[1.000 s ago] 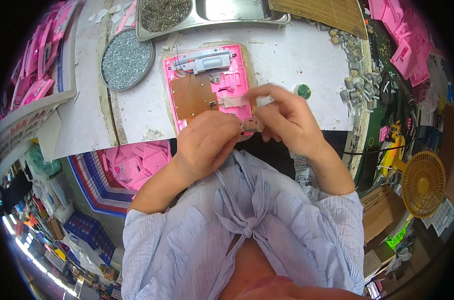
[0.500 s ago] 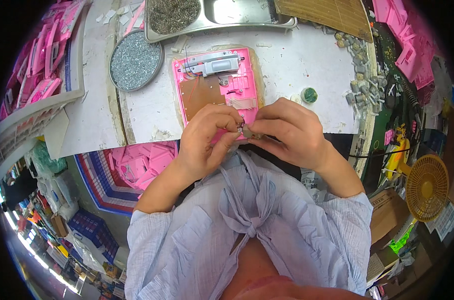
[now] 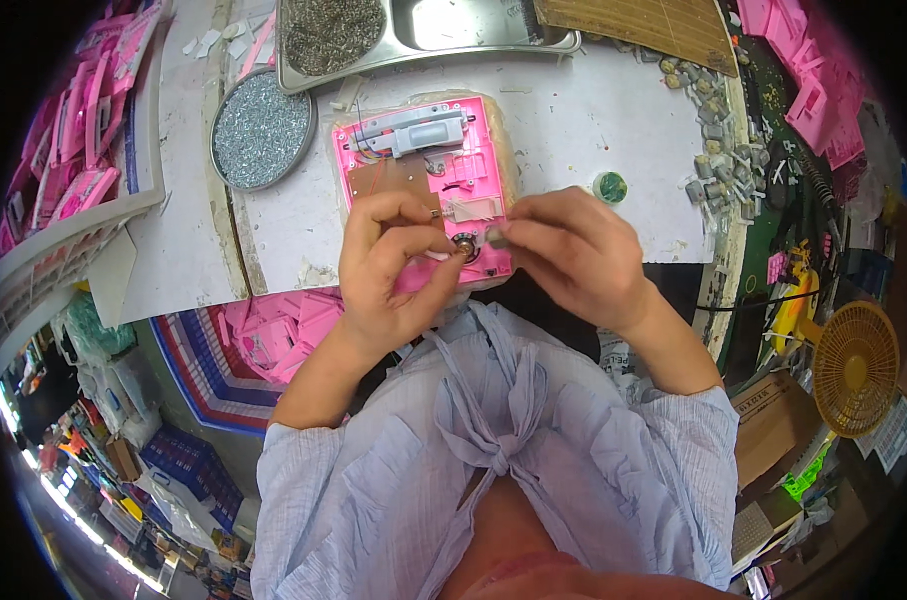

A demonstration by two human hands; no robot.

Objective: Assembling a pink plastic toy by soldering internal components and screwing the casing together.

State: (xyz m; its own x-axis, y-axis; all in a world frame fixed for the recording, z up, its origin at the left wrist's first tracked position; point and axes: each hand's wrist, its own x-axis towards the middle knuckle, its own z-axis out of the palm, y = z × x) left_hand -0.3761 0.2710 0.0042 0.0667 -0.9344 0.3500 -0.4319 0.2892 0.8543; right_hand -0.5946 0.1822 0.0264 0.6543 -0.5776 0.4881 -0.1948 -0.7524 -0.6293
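Observation:
A pink plastic housing (image 3: 489, 170) lies on the table in front of me, fitted with a grey plastic mechanism (image 3: 429, 137), a brown circuit board (image 3: 394, 178) and thin wires. My left hand (image 3: 394, 265) is closed in a pinch over its near left part, beside a round dark part with a metallic ring (image 3: 464, 247). What those fingers hold is mostly hidden; a small white end shows between them. At the housing's near right edge, my right hand (image 3: 584, 255) pinches a small grey metal block (image 3: 495, 237).
A round dish of small silvery screws (image 3: 264, 130) stands to the left. Behind is a steel tray (image 3: 374, 65) with small metal parts. Several small grey metal parts (image 3: 719, 165) lie at the right. A green-topped round container (image 3: 610, 187) is nearer. Below sits a basket (image 3: 199, 370) of pink parts.
My hands have moved apart, the left one shifting left, so the round dark part now shows between them. The grey block stays in my right fingers. The view has shifted slightly.

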